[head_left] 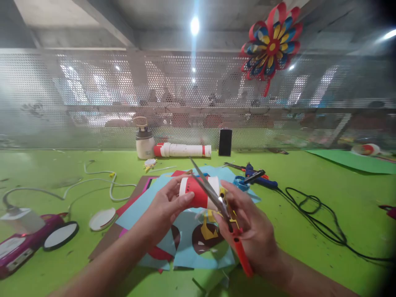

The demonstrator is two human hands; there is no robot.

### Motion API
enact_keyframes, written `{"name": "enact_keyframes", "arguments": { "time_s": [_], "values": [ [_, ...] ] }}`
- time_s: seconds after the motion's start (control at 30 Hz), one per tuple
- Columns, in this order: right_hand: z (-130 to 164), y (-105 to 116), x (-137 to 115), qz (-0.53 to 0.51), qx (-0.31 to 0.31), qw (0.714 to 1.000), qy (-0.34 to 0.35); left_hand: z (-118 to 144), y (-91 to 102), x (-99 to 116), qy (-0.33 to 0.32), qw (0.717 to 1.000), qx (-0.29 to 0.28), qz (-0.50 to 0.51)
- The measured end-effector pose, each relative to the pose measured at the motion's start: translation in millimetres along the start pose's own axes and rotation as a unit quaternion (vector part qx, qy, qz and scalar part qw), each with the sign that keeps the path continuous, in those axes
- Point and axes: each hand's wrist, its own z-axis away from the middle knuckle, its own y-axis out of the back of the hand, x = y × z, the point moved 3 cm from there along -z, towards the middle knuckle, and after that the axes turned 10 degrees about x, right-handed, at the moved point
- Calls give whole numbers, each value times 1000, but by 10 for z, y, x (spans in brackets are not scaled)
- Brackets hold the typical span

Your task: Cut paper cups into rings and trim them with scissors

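In the head view my left hand is closed around a white paper cup with a red band, which lies on its side in the air. My right hand grips scissors with orange-red handles. Their blades are apart, point up and left, and pass in front of the cup. Small yellow pieces show between my right fingers and the cup's end; whether that hand also touches the cup is hard to tell. Beneath both hands lie light-blue paper sheets with cut-out holes and yellow scraps.
A glue gun with a black cord, a marker and blue tape lie right. Stacked paper cups, a spray bottle and a phone stand behind. A purple power strip sits left; a paper flower hangs above.
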Motion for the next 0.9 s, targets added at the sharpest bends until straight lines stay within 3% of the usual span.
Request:
{"name": "enact_keyframes", "arguments": {
  "time_s": [0.17, 0.4, 0.63, 0.8, 0.9],
  "values": [
    [-156, 65, -58, 2, 76, 996, -49, -41, 69, 112, -81, 995, 9, -56],
    [-259, 104, -20, -27, 86, 977, -194, -23, 54, 69, -84, 993, -55, -66],
    [-249, 49, -177, -18, 47, 982, -181, 32, 8, 61, -63, 992, -81, -76],
    [-192, 16, -237, -29, 30, 983, -179, 51, -28, 9, 10, 999, -32, 11],
    [-154, 5, -249, -26, 25, 983, -181, 60, -35, -18, 16, 998, -23, 50]
  ]
}}
